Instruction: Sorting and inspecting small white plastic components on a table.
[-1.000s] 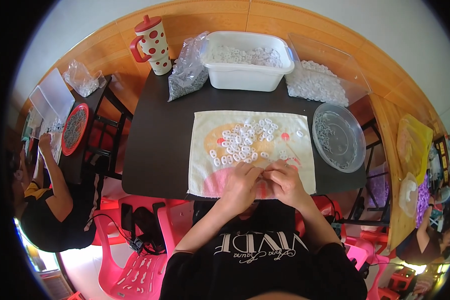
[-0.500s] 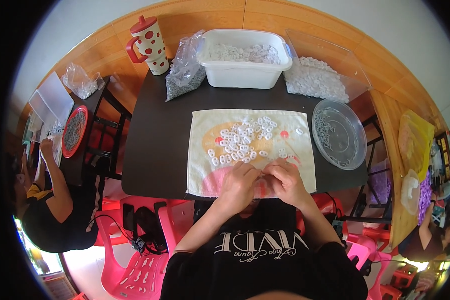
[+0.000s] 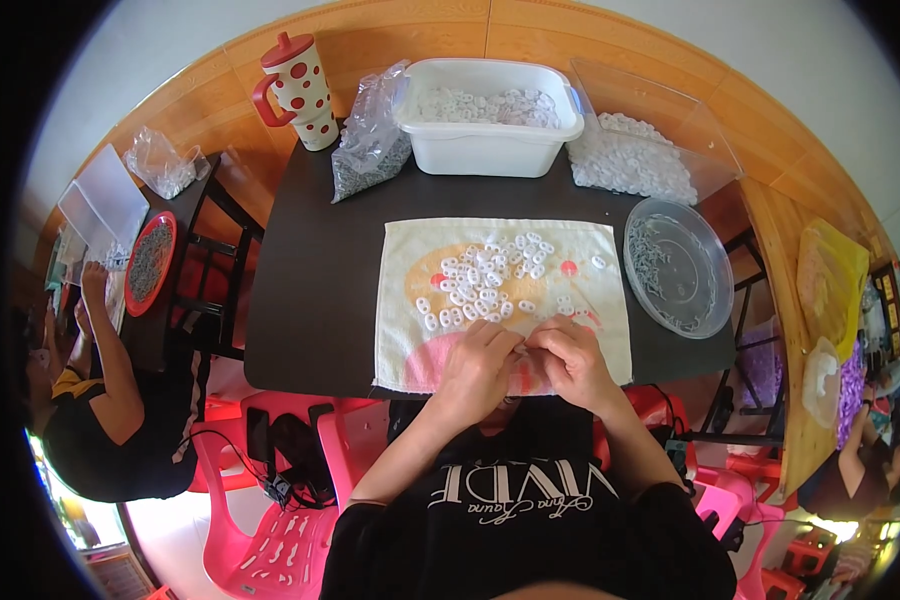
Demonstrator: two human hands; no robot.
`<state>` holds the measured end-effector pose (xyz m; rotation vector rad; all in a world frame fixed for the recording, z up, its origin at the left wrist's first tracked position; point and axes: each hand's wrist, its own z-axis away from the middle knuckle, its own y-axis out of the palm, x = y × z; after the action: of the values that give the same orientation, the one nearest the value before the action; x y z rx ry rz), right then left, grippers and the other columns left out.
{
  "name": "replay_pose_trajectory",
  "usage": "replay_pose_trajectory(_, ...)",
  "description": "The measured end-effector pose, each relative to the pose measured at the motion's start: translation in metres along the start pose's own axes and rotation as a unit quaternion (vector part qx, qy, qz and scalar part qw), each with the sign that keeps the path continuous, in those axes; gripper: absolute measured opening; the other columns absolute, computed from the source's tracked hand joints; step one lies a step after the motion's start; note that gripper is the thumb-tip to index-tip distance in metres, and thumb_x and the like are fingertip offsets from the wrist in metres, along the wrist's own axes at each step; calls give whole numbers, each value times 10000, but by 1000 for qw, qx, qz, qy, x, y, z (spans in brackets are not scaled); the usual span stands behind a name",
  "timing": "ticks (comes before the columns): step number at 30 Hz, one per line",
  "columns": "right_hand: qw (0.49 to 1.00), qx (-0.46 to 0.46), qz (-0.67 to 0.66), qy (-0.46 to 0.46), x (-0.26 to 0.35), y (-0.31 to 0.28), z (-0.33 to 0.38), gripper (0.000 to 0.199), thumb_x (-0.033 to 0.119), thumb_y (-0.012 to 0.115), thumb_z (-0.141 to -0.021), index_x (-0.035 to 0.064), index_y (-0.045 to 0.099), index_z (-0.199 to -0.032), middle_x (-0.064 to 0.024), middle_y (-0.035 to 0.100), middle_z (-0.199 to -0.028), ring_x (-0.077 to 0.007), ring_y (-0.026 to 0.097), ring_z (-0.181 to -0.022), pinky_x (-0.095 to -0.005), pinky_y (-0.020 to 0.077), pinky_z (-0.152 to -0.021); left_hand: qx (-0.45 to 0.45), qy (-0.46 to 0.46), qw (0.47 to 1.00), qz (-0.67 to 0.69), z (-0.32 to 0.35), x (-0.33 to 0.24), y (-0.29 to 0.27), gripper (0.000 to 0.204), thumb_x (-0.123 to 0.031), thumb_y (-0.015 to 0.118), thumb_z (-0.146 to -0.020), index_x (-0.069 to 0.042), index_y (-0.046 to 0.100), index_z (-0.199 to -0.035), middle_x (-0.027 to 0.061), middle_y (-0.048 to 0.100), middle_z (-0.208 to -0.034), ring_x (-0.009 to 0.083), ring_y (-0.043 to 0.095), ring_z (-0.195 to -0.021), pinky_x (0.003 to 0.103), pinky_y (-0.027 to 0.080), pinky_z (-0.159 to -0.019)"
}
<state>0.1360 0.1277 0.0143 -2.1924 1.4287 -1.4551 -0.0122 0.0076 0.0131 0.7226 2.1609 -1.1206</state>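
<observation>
Head view: both hands meet at near edge of a cream towel [image 3: 500, 300] w/ orange and pink print, spread on dark surface [image 3: 315, 270]. Left hand [image 3: 477, 368] and right hand [image 3: 568, 362] curled, fingertips pinched together over smth tiny; can't tell what, too small. Pile of small white plastic rings [image 3: 485, 280] lies mid-towel, just beyond the fingers, a few strays near them. Clear round plastic dish [image 3: 678, 265] right of towel, small bits inside. White tub [image 3: 488, 118] at far edge holds more white rings; clear bag of grey bits [image 3: 368, 145] left of it, clear bag of white parts [image 3: 635, 165] right of it. Red-dotted white mug w/ red lid [image 3: 298, 90] far left corner. Another person [image 3: 100, 400] sits at left by a red tray [image 3: 151, 262]. Pink plastic chairs [image 3: 270, 500] below.
</observation>
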Motion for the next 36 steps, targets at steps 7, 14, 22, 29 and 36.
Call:
replay_pose_trajectory(7, 999, 19, 32, -7, 2, -2, 1, 303, -173, 533, -648, -23, 619, -897, -139, 638, -855, -326, 631, -765, -376, 505, -680, 14, 38, 999, -22, 1, 4, 1, 190, 48, 628, -749, -1, 656, -929, 139, 593, -842, 363, 581, -825, 429, 501, -682)
replay_pose_trajectory(14, 990, -29, -106, 90, 5, -3, 4, 194, -166, 559, -765, -43, 622, -900, -103, 623, -822, -208, 621, -729, -299, 485, -668, 9, 15, 1000, -2, -4, -5, 0, 284, 40, 648, -748, -3, 669, -1028, 149, 635, -891, 362, 606, -843, 429, 511, -712)
replay_pose_trajectory(22, 971, -47, -167, 166, 6, -6, 4, 114, -127, 628, -816, -40, 643, -889, -52, 632, -804, -96, 596, -743, -235, 464, -666, 18, 17, 999, 35, -4, -5, 0, 352, 48, 653, -747, 13, 666, -1097, 155, 645, -843, 343, 634, -794, 406, 517, -682)
replay_pose_trajectory(29, 968, -25, -185, 168, 5, -10, 2, 113, -129, 630, -820, -42, 649, -889, -46, 639, -818, -84, 590, -765, -230, 462, -676, 21, 16, 997, 71, -4, -3, 2, 318, 53, 659, -765, 18, 672, -1081, 150, 640, -828, 322, 639, -746, 383, 513, -648)
replay_pose_trajectory(36, 960, -3, -221, 173, 4, -14, 2, 112, -139, 625, -820, -51, 648, -886, -54, 648, -847, -95, 597, -779, -232, 463, -686, 45, 36, 996, 65, -6, 2, -2, 278, 32, 684, -770, 17, 678, -1047, 148, 643, -827, 317, 641, -746, 380, 514, -648)
